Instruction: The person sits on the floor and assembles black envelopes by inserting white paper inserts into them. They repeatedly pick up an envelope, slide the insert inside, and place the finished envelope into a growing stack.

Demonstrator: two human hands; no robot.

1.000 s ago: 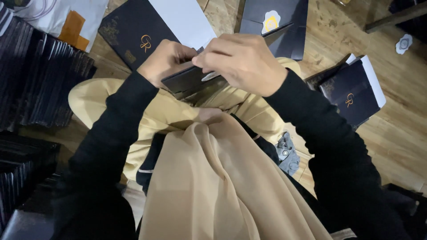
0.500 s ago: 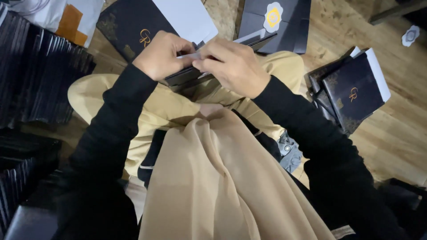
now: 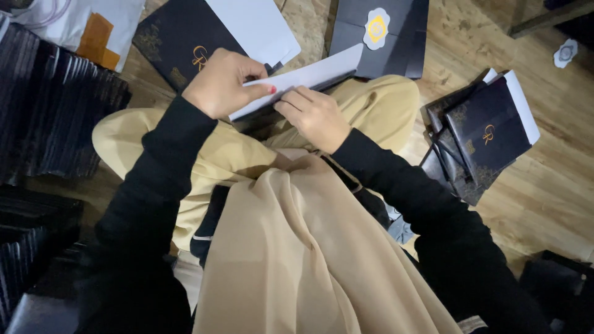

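I sit cross-legged on a wooden floor, and both hands hold one folded card (image 3: 309, 77) over my lap; it is black outside with a white inner face showing. My left hand (image 3: 223, 83) pinches its left end, thumb on top of the white face. My right hand (image 3: 315, 114) presses fingers along its lower edge from the right. Just beyond my left hand lies a black card with a gold emblem and a white sheet (image 3: 204, 34) on the floor.
A black envelope with a white and gold seal (image 3: 380, 31) lies ahead. A pile of black cards (image 3: 482, 136) sits at the right. Rows of stacked black cards (image 3: 55, 99) fill the left. A loose seal sticker (image 3: 566, 52) lies far right. A beige scarf (image 3: 297, 253) hangs over my lap.
The card has been opened so its white inner face shows. My right hand slid off the top down to its lower edge, and my left hand now pinches the left end.
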